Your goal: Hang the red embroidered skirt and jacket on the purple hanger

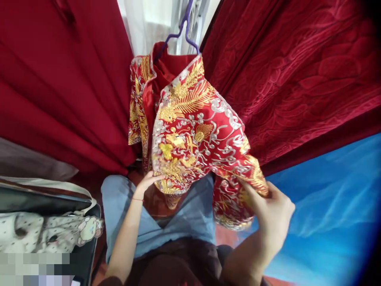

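A red jacket (190,131), embroidered in gold and silver, hangs in front of me from a purple hanger (187,29). Its front is parted at the collar, showing plain red lining. My left hand (148,182) pinches the lower front edge, and a thin red string circles that wrist. Farther right, my right hand (269,206) grips the sleeve on that side near its cuff, thumb underneath and fingers behind the cloth. Another embroidered red piece hangs below the sleeve, beside my knee; I cannot tell whether it belongs to the jacket.
Dark red curtains (59,79) hang at left, and patterned red cloth (312,75) at right. A bright blue sheet (333,202) spreads at lower right. At lower left sits a dark case (80,258) with spotted white fabric (32,230) on it. My blue-trousered legs (119,206) are below the jacket.
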Action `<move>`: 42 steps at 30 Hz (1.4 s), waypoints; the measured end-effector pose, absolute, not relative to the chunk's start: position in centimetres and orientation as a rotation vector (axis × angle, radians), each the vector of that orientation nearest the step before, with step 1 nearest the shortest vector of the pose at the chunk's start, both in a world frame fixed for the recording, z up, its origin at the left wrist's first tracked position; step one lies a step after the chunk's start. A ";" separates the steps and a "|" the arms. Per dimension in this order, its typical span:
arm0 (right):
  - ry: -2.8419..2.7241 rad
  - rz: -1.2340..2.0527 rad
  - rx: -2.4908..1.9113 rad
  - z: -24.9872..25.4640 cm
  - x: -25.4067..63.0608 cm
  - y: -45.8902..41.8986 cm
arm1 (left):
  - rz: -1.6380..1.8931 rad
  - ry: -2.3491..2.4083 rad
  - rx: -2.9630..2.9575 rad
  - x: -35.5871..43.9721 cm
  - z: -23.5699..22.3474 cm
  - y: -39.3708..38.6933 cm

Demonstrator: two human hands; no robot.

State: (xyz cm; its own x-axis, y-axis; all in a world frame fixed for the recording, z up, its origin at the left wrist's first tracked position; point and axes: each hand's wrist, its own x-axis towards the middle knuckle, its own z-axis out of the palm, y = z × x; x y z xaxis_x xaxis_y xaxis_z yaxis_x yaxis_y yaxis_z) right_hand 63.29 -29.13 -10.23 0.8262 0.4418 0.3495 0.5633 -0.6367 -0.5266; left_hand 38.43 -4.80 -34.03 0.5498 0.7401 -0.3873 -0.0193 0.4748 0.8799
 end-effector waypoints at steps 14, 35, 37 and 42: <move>-1.400 -0.627 -1.870 -1.0 59.2 -18.7 | 0.825 0.814 1.283 41.3 -30.0 -1.4; -1.224 -1.052 -1.770 -13.6 56.8 -13.6 | 1.120 1.441 1.733 40.6 -26.9 -0.5; -1.174 -1.028 -1.877 -15.5 56.5 -13.9 | 1.190 1.676 1.889 40.6 -25.7 0.5; -1.152 -0.903 -2.071 -14.4 57.2 -11.6 | 1.189 1.721 2.272 41.4 -22.4 4.4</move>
